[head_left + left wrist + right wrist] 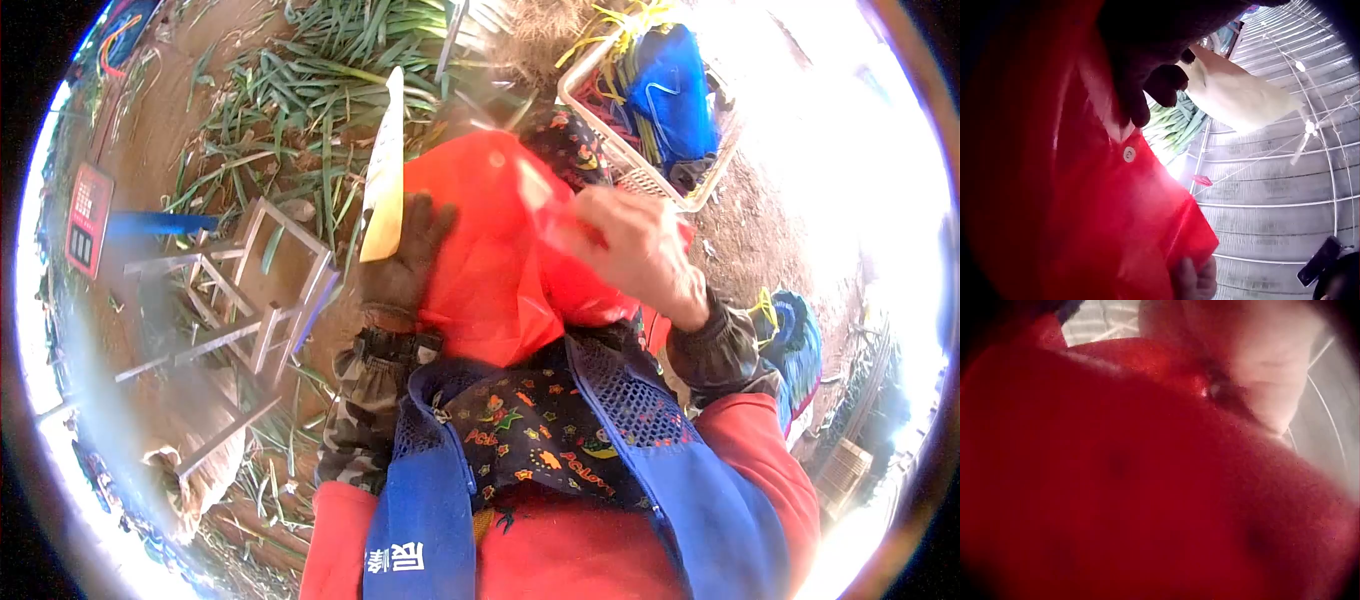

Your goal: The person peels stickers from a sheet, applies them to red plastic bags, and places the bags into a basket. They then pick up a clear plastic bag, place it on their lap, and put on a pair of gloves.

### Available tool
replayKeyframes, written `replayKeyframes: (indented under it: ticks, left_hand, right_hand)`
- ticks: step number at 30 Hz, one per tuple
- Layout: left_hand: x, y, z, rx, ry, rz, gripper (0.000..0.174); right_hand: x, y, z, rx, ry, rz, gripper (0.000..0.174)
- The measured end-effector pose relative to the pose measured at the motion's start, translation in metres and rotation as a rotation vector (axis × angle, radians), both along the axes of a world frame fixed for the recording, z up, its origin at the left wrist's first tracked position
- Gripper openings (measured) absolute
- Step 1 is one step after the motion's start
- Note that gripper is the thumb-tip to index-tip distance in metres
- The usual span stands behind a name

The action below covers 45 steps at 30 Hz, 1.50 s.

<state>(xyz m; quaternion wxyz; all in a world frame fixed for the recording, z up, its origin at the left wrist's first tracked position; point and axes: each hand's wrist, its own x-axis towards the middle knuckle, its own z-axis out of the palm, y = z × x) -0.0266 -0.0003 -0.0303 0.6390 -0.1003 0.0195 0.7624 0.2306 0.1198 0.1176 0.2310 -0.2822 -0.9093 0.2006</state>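
In the head view my left hand (405, 255), in a dark brown glove, lies against the left side of a glossy red plastic sheet (480, 235). It holds a knife (385, 180) whose broad pale blade points away from me, yellowish at the near end. The left wrist view shows the curled dark fingers (1166, 84) beside the pale blade (1241, 100); the grip is partly hidden. My bare right hand (640, 250) pinches the sheet's right edge, bunching it. A small white disc (1129, 154) sits on the red sheet. Red fills most of the right wrist view.
Green leafy stalks (350, 100) lie strewn on the soil ahead. A wooden frame stool (250, 300) stands at left, near a red panel with keys (90, 220). At the upper right is a pale plastic basket (640, 170) with a blue bag (675, 95).
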Motion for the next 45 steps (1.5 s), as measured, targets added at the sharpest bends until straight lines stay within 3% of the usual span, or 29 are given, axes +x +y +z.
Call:
replayKeyframes:
  ticks: [1,2,5,13,19,23,30,33,35,40,45]
  left_hand:
    - [0.004,0.006,0.015,-0.015,-0.012,0.007,0.039]
    - [0.018,0.012,0.030,-0.250,0.328,0.029,0.029]
    - [0.020,0.018,0.032,-0.214,0.451,0.030,0.023]
    - [-0.007,0.004,0.020,0.081,0.353,0.074,0.032]
    - [-0.010,0.005,0.033,0.198,0.167,-0.078,0.038]
    - [0.001,0.007,0.025,0.162,0.247,-0.057,0.041]
    - [0.011,0.009,0.023,0.030,0.269,-0.083,0.045]
    - [0.015,0.005,0.023,-0.031,0.258,-0.083,0.045]
    - [0.008,0.001,0.009,-0.093,0.235,-0.108,0.045]
    - [0.001,-0.003,0.021,0.115,0.250,-0.062,0.046]
    - [0.002,-0.009,0.049,0.100,0.202,-0.052,0.049]
  right_hand:
    - [-0.004,-0.008,-0.007,-0.131,0.041,0.133,0.019]
    - [-0.008,-0.016,-0.008,-0.190,0.023,0.207,0.021]
    - [-0.025,-0.033,-0.021,-0.275,-0.025,0.318,0.024]
    - [-0.045,-0.034,-0.041,-0.354,-0.139,0.277,0.025]
    - [-0.049,-0.034,-0.046,-0.343,-0.149,0.291,0.026]
    - [-0.049,-0.031,-0.039,-0.452,-0.180,0.333,0.025]
    - [-0.027,-0.007,-0.039,-0.654,-0.067,0.025,0.021]
    - [-0.017,-0.009,-0.045,-0.703,-0.119,0.045,0.025]
    - [-0.016,-0.011,-0.043,-0.701,-0.155,0.119,0.030]
    - [-0.024,-0.020,-0.042,-0.573,-0.274,0.194,0.045]
    - [-0.037,-0.029,-0.036,-0.489,-0.377,0.152,0.043]
